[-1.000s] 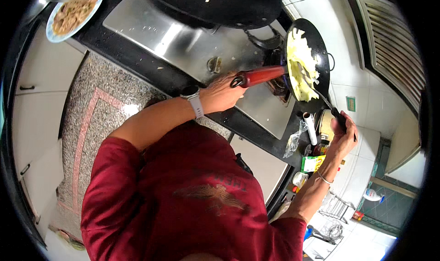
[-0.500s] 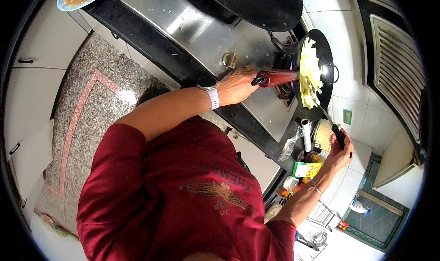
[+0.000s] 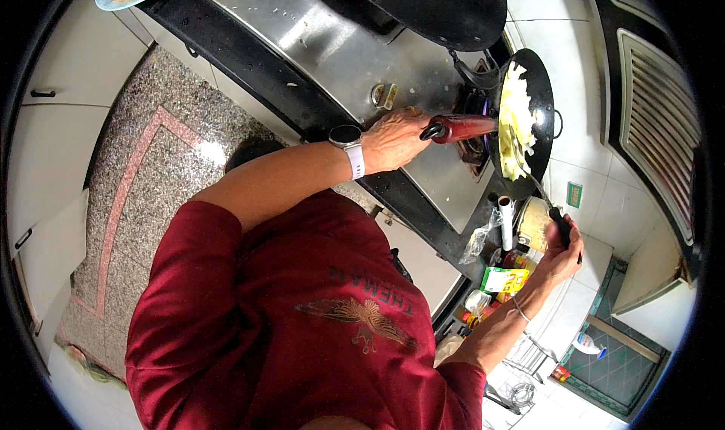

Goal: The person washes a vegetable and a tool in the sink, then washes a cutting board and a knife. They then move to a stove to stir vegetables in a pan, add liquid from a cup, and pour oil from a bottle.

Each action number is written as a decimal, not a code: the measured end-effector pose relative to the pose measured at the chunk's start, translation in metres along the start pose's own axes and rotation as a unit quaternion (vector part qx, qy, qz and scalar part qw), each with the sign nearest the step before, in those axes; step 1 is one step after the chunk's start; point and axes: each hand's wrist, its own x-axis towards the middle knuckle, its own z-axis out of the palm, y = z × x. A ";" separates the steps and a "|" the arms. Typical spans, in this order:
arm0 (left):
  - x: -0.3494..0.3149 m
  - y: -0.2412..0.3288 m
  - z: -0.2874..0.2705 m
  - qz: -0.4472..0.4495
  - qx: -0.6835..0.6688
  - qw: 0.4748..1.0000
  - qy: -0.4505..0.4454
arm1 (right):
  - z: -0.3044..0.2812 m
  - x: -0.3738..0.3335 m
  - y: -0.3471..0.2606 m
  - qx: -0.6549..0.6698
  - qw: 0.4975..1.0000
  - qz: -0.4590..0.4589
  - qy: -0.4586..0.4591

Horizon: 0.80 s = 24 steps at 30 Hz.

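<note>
Barely shifted, the pan (image 3: 544,90) by the wall edge of the tabletop (image 3: 257,69) looks heavy, best lifted by its red handle (image 3: 464,129); right grip (image 3: 560,255) clasps spatula (image 3: 560,221), hold of left grip (image 3: 393,140) unclear.

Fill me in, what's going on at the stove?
The right hand holds a black-handled utensil, its far end among the pale yellow food strips in the wok, which is over a burner. The left hand is by the end of the wok's red handle; whether it grips anything is hidden.
</note>
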 end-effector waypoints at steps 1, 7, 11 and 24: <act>0.000 0.000 0.001 -0.004 0.001 1.000 -0.004 | 0.001 0.000 0.000 0.000 1.000 0.000 -0.001; 0.001 0.001 -0.001 -0.001 -0.021 1.000 0.018 | 0.004 0.001 0.000 -0.006 1.000 -0.016 0.006; 0.001 0.001 -0.002 0.004 -0.010 1.000 0.014 | 0.005 0.002 0.001 -0.002 1.000 -0.016 0.007; 0.001 0.002 -0.003 -0.001 -0.005 1.000 0.009 | 0.003 0.004 0.006 0.004 1.000 -0.028 0.005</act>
